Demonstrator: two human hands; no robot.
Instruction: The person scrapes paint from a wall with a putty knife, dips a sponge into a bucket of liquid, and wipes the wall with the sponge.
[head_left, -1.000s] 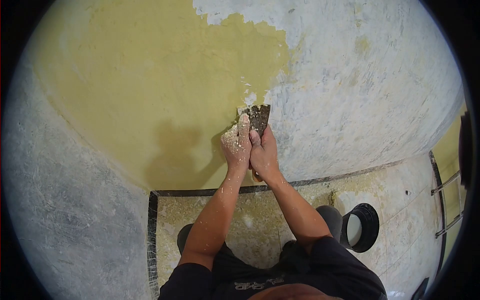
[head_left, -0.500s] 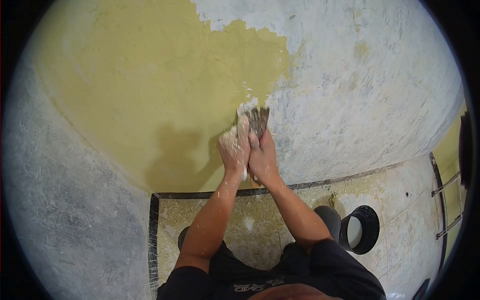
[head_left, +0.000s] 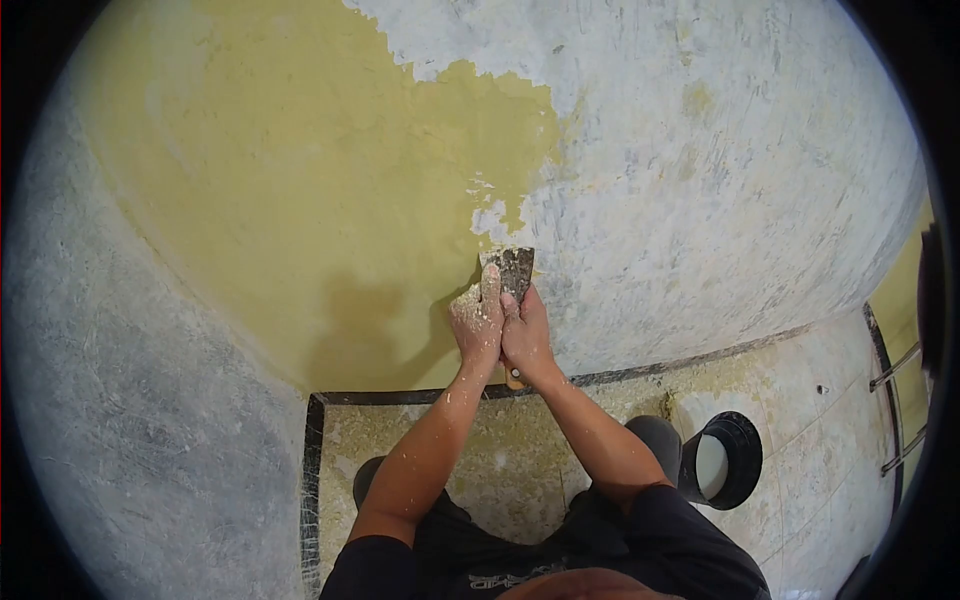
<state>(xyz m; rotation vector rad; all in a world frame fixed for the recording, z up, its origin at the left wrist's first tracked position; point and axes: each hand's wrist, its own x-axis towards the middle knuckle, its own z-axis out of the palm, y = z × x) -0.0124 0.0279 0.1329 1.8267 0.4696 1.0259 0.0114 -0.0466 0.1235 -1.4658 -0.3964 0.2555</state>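
Observation:
Both my hands are together on one wide metal scraper (head_left: 517, 268), its blade edge against the wall at the lower border of the yellow paint (head_left: 300, 190). My right hand (head_left: 527, 335) wraps round the scraper's handle, whose orange end shows below it. My left hand (head_left: 478, 322), speckled with paint flakes, grips alongside, with a finger stretched up along the blade's left part. Just above the blade is a small bare white patch (head_left: 490, 220) with ragged edges.
Scraped whitish wall (head_left: 700, 200) spreads to the right, grey wall (head_left: 150, 400) to the left. A dark skirting band (head_left: 390, 398) runs along the wall's foot. Flakes litter the floor (head_left: 500, 470). A black bucket (head_left: 745, 460) with pale liquid stands by my right knee. Metal rails are at the far right.
Both hands and the scraper have moved down the wall. The bare patch above the blade now shows more fully. The view has shifted slightly.

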